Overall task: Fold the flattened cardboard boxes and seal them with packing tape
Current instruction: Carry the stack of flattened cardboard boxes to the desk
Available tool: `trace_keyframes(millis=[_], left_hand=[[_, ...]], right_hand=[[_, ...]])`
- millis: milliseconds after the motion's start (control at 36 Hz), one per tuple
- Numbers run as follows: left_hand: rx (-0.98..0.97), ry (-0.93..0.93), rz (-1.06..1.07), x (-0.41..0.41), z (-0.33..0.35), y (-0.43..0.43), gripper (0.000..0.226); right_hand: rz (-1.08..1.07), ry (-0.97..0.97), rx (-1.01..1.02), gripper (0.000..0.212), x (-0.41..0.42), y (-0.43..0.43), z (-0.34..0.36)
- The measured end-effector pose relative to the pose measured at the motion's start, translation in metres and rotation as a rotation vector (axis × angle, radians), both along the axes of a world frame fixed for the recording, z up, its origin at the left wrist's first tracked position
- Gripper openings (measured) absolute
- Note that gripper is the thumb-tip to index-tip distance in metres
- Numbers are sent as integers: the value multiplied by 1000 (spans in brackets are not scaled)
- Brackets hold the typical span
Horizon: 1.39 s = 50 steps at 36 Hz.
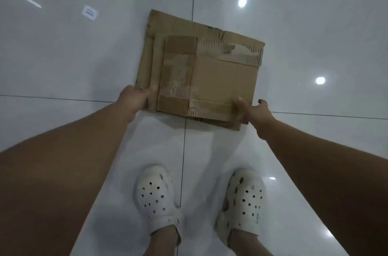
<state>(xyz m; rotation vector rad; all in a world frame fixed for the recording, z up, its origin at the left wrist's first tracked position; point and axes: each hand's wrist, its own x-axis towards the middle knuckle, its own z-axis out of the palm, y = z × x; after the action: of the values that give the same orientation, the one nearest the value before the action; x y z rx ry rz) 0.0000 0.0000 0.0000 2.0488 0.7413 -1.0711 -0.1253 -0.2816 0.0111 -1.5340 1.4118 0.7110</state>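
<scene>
Fingers [152,89] of the left hand [134,100] are pinching the near-left corner of the flattened cardboard boxes [222,79], with the thumb on top and the rest tucked beneath. The right hand [257,113] is gripping the near-right corner in the same way, its lower fingers mostly hidden. The boxes are lying as a stack, a smaller piece on a larger one, over the tiled floor [315,25], just beyond the person's white clogs [155,197]. Judging by the shadow beneath it, the near edge is hanging slightly off the tiles. Torn strips of old tape [231,50] are clinging to the top piece, and no tape roll is showing. The work appears to be only starting, with nothing folded or sealed yet. The next move is calling for separating one flat box and opening it square, with both grips kept level so the loose top piece is not sliding off.
</scene>
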Motion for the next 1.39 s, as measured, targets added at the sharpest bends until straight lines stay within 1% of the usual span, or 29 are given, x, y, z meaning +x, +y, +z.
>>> trace_keyframes(millis=[56,111,194,250,306,333,361,417,444,500,556,611,667,750,806,889,944,1000,1056,1111,1194,1306,1389], left_hand=[[1,16,-13,6,-12,2,101],[-12,60,11,9,-24,5,106],[-5,114,14,6,-30,6,122],[-56,153,31,4,-26,9,137],[-130,142,33,-1,-21,13,142],[-157,119,35,-5,-17,15,136],[-159,93,45,-10,-13,16,124],[-130,21,86,-23,-2,19,99],[-106,-7,94,-30,5,20,91],[-90,-43,120,-43,26,22,81],[-63,-61,158,-54,51,23,77],[-22,-100,172,-61,81,23,74],[28,-137,161,-66,115,22,71],[67,-144,145,-71,178,22,81],[66,-139,151,-72,225,19,81],[69,-149,149,-68,295,13,76],[65,-149,138,-62,340,5,77],[55,-160,132,-55,387,-4,77],[40,-181,127,-44,431,-9,80],[26,-211,116,-31,472,-11,84],[4,-266,113,-10,531,-5,78],[-25,-360,118,17,601,13,75],[-55,-440,129,37,648,31,71]], right_hand=[[-40,-12,54,90,3,-1,-11],[-66,-21,122,77,5,2,-21],[-130,-9,124,60,3,5,-32],[-212,-3,181,48,-1,2,-32],[-221,15,240,38,-8,0,-27],[-204,12,257,38,-12,0,-23],[-194,-5,276,41,-17,0,-19],[-222,-38,306,49,-25,4,-7],[-238,-45,310,50,-29,6,3],[-250,-53,302,51,-35,8,24],[-217,-72,289,54,-37,6,49],[-173,-93,291,57,-36,4,80],[-143,-113,281,57,-34,3,118],[-123,-123,240,52,-31,2,184],[-134,-109,201,50,-26,3,234],[-146,-70,93,56,-12,5,307],[-116,-48,-31,64,-3,3,357],[-107,-65,-125,69,3,3,406],[-130,-84,-172,70,9,2,450],[-136,-112,-187,69,17,3,493],[-130,-199,-206,66,33,9,551],[-125,-315,-230,57,56,23,618],[-124,-400,-220,57,71,36,662]])
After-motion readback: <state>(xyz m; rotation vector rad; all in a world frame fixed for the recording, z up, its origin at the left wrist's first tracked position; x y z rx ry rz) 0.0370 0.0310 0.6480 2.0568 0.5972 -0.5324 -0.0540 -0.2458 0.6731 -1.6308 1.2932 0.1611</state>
